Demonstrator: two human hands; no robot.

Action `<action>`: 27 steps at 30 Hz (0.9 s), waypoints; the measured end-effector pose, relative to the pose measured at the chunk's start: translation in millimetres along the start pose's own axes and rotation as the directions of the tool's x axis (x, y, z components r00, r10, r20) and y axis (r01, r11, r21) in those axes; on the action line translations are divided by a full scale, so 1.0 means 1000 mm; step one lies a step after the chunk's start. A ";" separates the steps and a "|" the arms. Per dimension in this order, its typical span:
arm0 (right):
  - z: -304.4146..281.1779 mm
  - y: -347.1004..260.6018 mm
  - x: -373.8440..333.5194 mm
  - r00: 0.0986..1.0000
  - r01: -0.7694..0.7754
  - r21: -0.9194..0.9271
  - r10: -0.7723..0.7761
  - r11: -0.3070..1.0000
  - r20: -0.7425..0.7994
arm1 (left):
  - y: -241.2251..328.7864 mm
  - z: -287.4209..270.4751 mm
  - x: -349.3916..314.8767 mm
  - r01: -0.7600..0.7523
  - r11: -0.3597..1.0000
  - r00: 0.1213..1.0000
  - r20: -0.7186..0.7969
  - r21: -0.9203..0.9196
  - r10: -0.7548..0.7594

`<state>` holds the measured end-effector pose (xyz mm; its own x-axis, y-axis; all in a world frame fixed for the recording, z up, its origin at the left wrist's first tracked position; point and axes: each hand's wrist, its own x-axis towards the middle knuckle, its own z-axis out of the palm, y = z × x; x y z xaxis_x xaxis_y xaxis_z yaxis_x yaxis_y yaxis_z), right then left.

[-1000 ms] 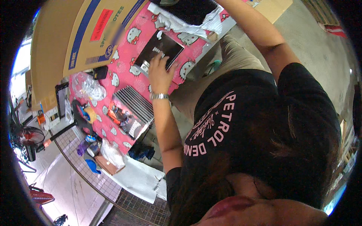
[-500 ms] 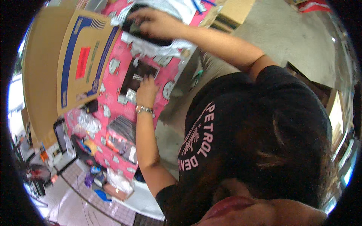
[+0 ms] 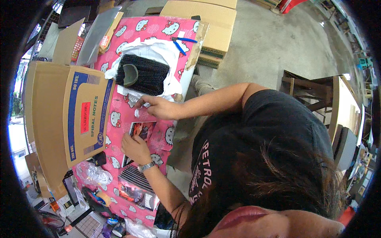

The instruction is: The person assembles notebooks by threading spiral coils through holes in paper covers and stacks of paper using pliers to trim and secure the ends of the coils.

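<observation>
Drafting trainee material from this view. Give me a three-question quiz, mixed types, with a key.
1. Which hand lies over the picture-covered notebook?
2. True or false: the pliers have blue handles.
3. What sits on the white wrapping?
A) A clear plastic bag
B) A bundle of black coils
C) A wristwatch

Key:
1. The left hand.
2. True.
3. B.

notebook (image 3: pixel 144 129): glossy paper | carton (image 3: pixel 77 119): matt cardboard | wristband (image 3: pixel 147 166): metal
</observation>
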<state>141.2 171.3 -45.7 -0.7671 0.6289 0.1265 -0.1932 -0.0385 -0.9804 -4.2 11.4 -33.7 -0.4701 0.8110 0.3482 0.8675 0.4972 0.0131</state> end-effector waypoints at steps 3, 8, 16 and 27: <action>0.024 0.024 -0.027 0.995 0.102 -0.148 -0.097 0.984 0.038 | 0.014 -0.005 -0.004 0.010 0.999 0.998 -0.058 0.031 -0.008; 0.045 0.024 -0.050 0.959 0.052 -0.072 -0.030 0.996 0.282 | 0.035 -0.017 -0.021 0.037 0.999 0.999 0.012 -0.025 -0.037; -0.007 -0.007 0.002 0.893 0.304 -0.302 -0.160 0.904 0.420 | 0.020 -0.011 -0.022 -0.189 0.976 0.981 -0.073 -0.108 0.182; -0.013 -0.009 0.007 0.788 0.491 -0.404 -0.196 0.772 0.584 | 0.028 -0.020 -0.021 -0.167 0.961 0.985 0.007 -0.220 0.173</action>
<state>145.6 186.4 -38.1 -0.9238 0.0491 0.3797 -0.2789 0.5930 -0.7554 33.4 1.9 -21.7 -0.3145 0.8868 0.3386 0.9480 0.2749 0.1603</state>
